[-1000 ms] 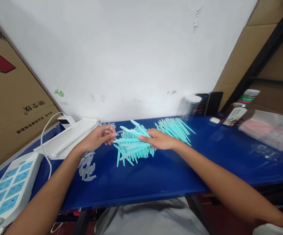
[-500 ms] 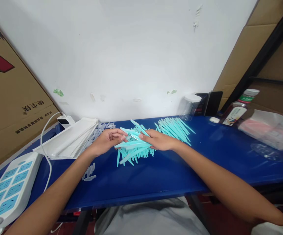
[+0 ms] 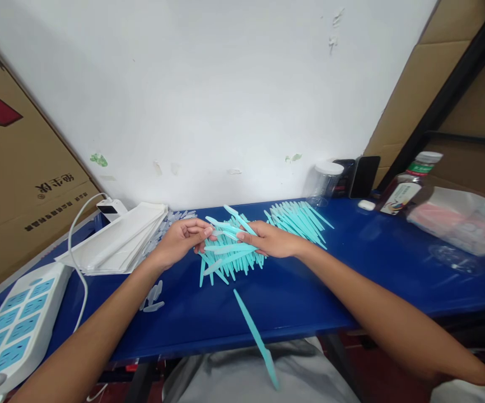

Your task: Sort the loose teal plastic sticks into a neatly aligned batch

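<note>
Blue surface [image 3: 318, 296] underlies the right fingers [image 3: 251, 240], which clasp turquoise sticks [image 3: 234, 247] above a pile [image 3: 246, 262]; beyond them stands a white wall [image 3: 234, 101]. Whether the left fingers [image 3: 198, 235] grip anything is too obscured to tell.

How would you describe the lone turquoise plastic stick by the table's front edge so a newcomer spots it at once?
Find the glossy blue table and follow its near edge to the middle, above the grey cloth. There a slim, tapered turquoise plastic stick slants across that edge in view. Unlike the heaped turquoise sticks beyond, it appears alone, lowest in the picture.
</note>
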`<state>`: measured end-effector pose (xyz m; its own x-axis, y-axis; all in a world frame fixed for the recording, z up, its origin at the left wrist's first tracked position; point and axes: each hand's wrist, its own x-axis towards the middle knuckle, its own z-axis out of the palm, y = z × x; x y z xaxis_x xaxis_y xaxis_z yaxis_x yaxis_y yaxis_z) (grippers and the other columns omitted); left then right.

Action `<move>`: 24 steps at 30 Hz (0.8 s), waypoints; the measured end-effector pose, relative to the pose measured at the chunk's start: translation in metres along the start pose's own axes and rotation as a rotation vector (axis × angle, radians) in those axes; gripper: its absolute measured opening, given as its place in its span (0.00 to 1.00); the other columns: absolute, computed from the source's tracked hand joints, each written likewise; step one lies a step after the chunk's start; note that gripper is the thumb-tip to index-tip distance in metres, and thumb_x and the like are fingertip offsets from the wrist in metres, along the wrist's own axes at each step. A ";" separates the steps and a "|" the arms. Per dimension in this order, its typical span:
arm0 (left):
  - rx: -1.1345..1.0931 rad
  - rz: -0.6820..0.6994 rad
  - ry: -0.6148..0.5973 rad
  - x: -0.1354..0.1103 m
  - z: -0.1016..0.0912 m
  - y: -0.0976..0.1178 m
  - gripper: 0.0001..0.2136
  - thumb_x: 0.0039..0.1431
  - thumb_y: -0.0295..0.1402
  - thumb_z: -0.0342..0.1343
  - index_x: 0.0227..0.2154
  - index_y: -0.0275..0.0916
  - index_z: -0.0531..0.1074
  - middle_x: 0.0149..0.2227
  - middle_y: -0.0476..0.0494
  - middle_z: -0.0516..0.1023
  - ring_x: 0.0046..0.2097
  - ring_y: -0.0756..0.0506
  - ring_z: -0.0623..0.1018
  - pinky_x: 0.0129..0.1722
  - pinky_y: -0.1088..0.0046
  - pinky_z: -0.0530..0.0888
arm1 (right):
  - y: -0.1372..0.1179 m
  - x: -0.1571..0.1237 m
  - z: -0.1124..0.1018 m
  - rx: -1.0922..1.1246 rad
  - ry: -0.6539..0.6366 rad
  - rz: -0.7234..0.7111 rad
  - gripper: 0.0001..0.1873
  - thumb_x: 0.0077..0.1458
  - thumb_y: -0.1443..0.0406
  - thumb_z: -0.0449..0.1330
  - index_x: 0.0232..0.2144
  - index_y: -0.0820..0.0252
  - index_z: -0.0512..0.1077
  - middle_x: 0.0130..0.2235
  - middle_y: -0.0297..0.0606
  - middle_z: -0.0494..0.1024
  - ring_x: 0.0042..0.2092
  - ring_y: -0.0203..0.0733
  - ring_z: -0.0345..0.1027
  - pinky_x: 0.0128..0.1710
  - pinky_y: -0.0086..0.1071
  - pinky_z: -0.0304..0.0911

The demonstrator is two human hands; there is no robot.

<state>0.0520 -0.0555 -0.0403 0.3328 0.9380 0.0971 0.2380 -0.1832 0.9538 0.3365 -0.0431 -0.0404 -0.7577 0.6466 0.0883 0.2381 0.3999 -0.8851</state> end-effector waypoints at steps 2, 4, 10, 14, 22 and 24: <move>-0.006 0.004 0.001 0.000 0.000 0.001 0.17 0.59 0.46 0.66 0.38 0.36 0.78 0.33 0.42 0.84 0.25 0.51 0.74 0.25 0.75 0.72 | 0.000 0.000 0.000 -0.004 0.000 -0.003 0.24 0.69 0.46 0.51 0.40 0.61 0.68 0.23 0.27 0.61 0.21 0.32 0.57 0.21 0.26 0.57; -0.008 0.009 0.009 -0.001 0.000 0.002 0.16 0.59 0.45 0.66 0.38 0.35 0.78 0.33 0.42 0.83 0.25 0.51 0.74 0.25 0.75 0.72 | 0.000 0.000 0.000 -0.003 0.007 0.003 0.24 0.69 0.46 0.51 0.40 0.61 0.68 0.23 0.26 0.61 0.21 0.32 0.57 0.21 0.26 0.57; 0.017 0.078 0.075 -0.001 0.001 -0.003 0.16 0.56 0.42 0.69 0.41 0.35 0.80 0.31 0.43 0.81 0.26 0.50 0.75 0.24 0.75 0.74 | -0.002 -0.001 -0.001 0.002 0.007 0.039 0.26 0.68 0.45 0.51 0.40 0.62 0.69 0.20 0.24 0.59 0.20 0.32 0.57 0.21 0.26 0.57; 0.069 0.089 0.080 -0.001 0.002 -0.004 0.15 0.55 0.42 0.70 0.40 0.36 0.82 0.25 0.47 0.78 0.25 0.49 0.76 0.24 0.75 0.74 | -0.002 -0.001 -0.001 0.013 -0.013 0.049 0.26 0.68 0.44 0.51 0.41 0.62 0.70 0.21 0.24 0.58 0.21 0.32 0.56 0.21 0.26 0.57; 0.116 0.143 0.139 -0.003 0.012 0.002 0.16 0.52 0.42 0.71 0.38 0.36 0.82 0.27 0.45 0.81 0.24 0.49 0.77 0.24 0.74 0.76 | -0.004 -0.001 0.002 0.008 -0.022 0.057 0.26 0.68 0.44 0.52 0.40 0.62 0.71 0.22 0.25 0.56 0.21 0.33 0.57 0.21 0.27 0.55; 0.118 0.155 0.144 -0.005 0.016 0.003 0.15 0.52 0.42 0.71 0.38 0.36 0.83 0.28 0.43 0.82 0.24 0.49 0.77 0.24 0.74 0.76 | -0.007 -0.001 0.003 0.008 -0.023 0.064 0.26 0.68 0.44 0.52 0.39 0.62 0.70 0.21 0.25 0.57 0.20 0.32 0.56 0.21 0.27 0.55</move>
<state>0.0660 -0.0652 -0.0421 0.2418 0.9267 0.2876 0.3018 -0.3535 0.8854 0.3339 -0.0485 -0.0359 -0.7550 0.6554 0.0214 0.2814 0.3532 -0.8922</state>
